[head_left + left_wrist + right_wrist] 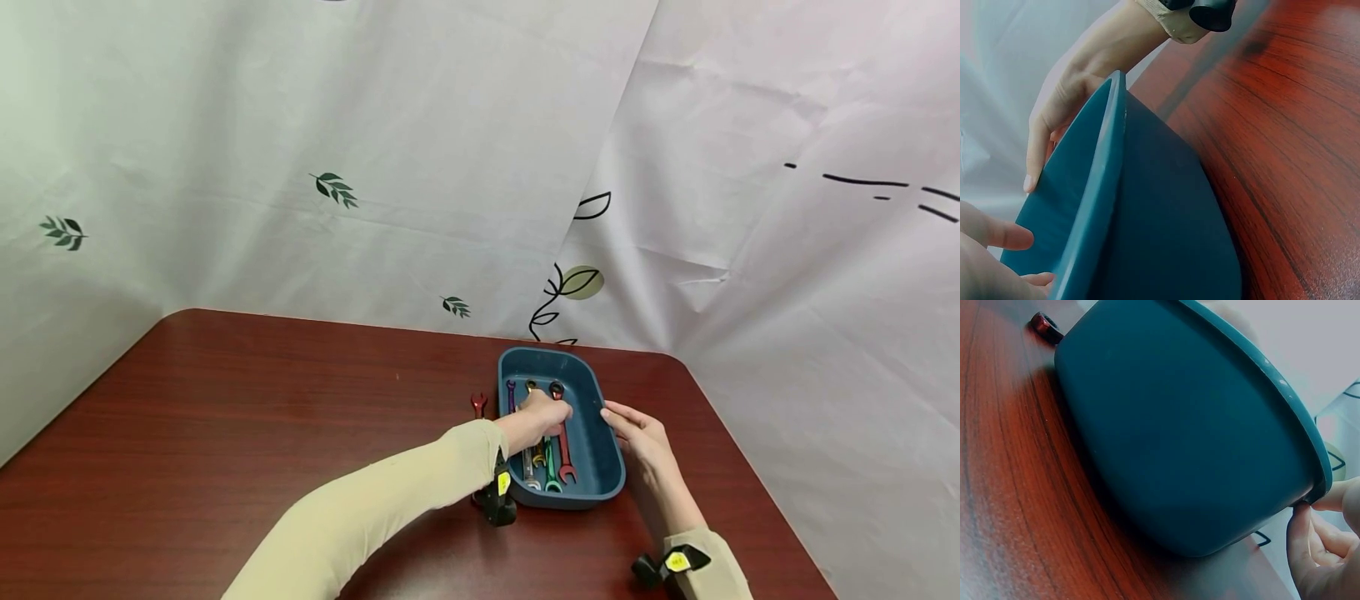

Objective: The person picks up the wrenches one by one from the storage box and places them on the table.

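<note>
Blue and round-cornered, a bin (pixel 564 502) is seen at 5 o'clock from the centre of the head view, set on a reddish-brown table (pixel 300 400). With that bin taken as the clock face, its middle is reached from 8 o'clock by the left hand (pixel 537 418), held over the wrenches; what lies under its fingers is hidden, so whether anything is gripped cannot be told. At 3 o'clock the rim is pinched between thumb and finger of the right hand (pixel 651 450). Inside, a purple wrench (pixel 512 396) is laid along the wall at 10; the lower ends of the others are spread from a silver wrench (pixel 528 473) at 7, through a gold wrench (pixel 538 458) and a green wrench (pixel 551 468), to a red wrench (pixel 566 457) just before 6. Outside, between 9 and 10, another red wrench (pixel 478 406) is partly covered by a cream sleeve (pixel 390 475). Leaf-printed cloth (pixel 420 167) is hung beyond, at 12.
</note>
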{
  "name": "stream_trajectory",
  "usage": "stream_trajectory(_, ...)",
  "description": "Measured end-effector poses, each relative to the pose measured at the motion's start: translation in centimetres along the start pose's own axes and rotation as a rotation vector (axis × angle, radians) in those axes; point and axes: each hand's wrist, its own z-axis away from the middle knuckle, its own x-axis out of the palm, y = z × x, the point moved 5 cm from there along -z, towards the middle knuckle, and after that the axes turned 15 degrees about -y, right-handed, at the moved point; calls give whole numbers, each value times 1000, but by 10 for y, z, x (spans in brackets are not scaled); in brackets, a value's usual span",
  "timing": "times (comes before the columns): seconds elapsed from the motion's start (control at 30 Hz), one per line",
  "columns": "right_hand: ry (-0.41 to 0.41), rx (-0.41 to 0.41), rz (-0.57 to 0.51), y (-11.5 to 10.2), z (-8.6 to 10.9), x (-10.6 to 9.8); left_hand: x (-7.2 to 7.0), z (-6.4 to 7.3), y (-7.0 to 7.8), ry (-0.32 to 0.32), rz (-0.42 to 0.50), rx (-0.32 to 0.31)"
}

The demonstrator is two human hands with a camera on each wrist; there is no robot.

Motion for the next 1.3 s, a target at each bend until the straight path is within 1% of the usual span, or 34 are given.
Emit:
stream_trajectory(0.13, 1, -3, -3, 0, 0, 0, 3, -1, 0, -4, 29, -2)
stream_trajectory(0.43, -9, -6, -13, 1, -1, -2, 10, 1, 2, -56, 95, 18)
stream_trajectory(0.7, -15, -13, -24, 1, -1, -2, 14, 0, 2, -50, 116, 8)
stream_trajectory(0.8, -19, -13, -28, 1, -1, -1, 16, 0, 2, -38, 131, 4)
stream_trajectory(0.93, -19, -14, -34, 1, -1, -1, 16, -2, 2, -24, 106, 12)
stream_trajectory(1.03, -18, -17, -33, 1, -1, -1, 16, -3, 2, -29, 97, 15)
stream_trajectory(1.3, -10, -10, -47, 3, -2, -1, 19, -4, 0, -32, 184, -8)
